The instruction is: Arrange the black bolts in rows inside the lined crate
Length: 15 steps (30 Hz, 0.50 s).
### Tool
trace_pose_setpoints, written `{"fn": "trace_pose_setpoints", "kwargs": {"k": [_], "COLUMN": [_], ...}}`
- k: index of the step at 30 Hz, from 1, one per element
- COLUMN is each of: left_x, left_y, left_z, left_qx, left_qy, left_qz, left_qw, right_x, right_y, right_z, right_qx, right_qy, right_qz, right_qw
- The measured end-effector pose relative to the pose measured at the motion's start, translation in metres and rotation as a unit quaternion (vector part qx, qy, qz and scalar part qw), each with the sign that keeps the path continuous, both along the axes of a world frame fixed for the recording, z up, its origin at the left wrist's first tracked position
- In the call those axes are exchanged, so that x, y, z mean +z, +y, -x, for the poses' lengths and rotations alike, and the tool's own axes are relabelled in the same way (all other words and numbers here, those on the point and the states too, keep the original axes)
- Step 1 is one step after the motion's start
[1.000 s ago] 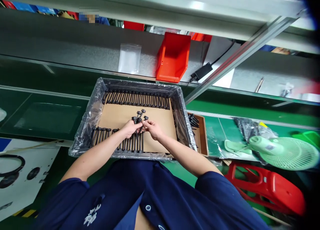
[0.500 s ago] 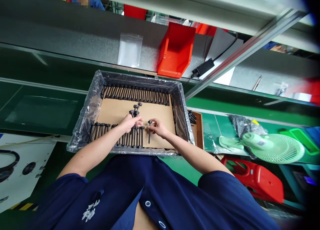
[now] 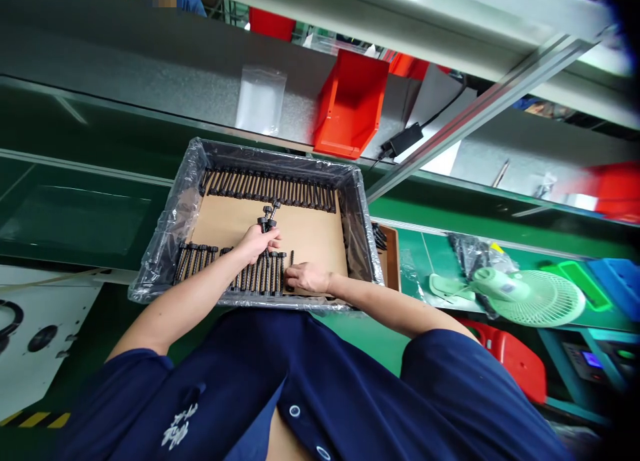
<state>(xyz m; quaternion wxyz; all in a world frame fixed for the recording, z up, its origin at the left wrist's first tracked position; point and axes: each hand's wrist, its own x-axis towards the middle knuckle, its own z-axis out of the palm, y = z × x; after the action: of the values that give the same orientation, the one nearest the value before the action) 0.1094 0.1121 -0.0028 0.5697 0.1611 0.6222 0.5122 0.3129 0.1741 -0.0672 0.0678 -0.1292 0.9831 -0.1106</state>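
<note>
A plastic-lined box (image 3: 196,174) with a cardboard sheet (image 3: 310,237) on its floor stands in front of me. A full row of black bolts (image 3: 270,186) lies along its far side, and a shorter near row of bolts (image 3: 200,257) runs along the near side. My left hand (image 3: 256,239) is closed on a small bunch of bolts (image 3: 267,217), heads pointing away. My right hand (image 3: 306,277) rests low at the right end of the near row, fingers pinched on a single bolt (image 3: 291,264) laid beside the others.
A red bin (image 3: 350,104) and a clear bag (image 3: 260,101) sit on the shelf behind the box. A wooden tray with more bolts (image 3: 383,237) stands right of the box. Further right lie a green fan (image 3: 530,294) and a red stool (image 3: 515,364).
My right hand took one bolt from the bunch, carried it down and right, and laid it at the end of the near row. My left hand stayed put with its bunch.
</note>
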Motion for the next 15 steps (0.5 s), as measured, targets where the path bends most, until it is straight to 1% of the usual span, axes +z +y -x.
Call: {"fn": "trace_pose_setpoints", "kwargs": {"k": [2,4,10,13,15], "left_x": [0.002,0.0033,0.0072,0.0079,0.0069], "left_y": [-0.0004,-0.0004,0.0001,0.0002,0.0004], "left_z": [0.0012,0.0023,0.0034,0.0037,0.0043], "left_qx": [0.002,0.007,0.023,0.031,0.032], "left_qy": [0.004,-0.001,-0.029,-0.035,-0.039], "left_qz": [-0.005,-0.01,-0.003,-0.002,-0.004], "left_qw": [1.0,1.0,0.999,0.999,0.999], "right_x": [-0.0017,-0.0017,-0.0043,-0.0058,-0.0043], "right_y": [-0.0062,-0.0095,-0.0122,-0.0132,-0.0127], "right_z": [0.0011,0.0011,-0.0012,-0.0039,-0.0051], "right_qx": [0.022,0.027,0.042,0.029,-0.006], "right_qy": [-0.013,-0.017,-0.013,-0.01,-0.006], "right_qz": [-0.015,-0.017,0.011,0.033,0.058], "right_qw": [1.0,0.999,0.999,0.999,0.998]}}
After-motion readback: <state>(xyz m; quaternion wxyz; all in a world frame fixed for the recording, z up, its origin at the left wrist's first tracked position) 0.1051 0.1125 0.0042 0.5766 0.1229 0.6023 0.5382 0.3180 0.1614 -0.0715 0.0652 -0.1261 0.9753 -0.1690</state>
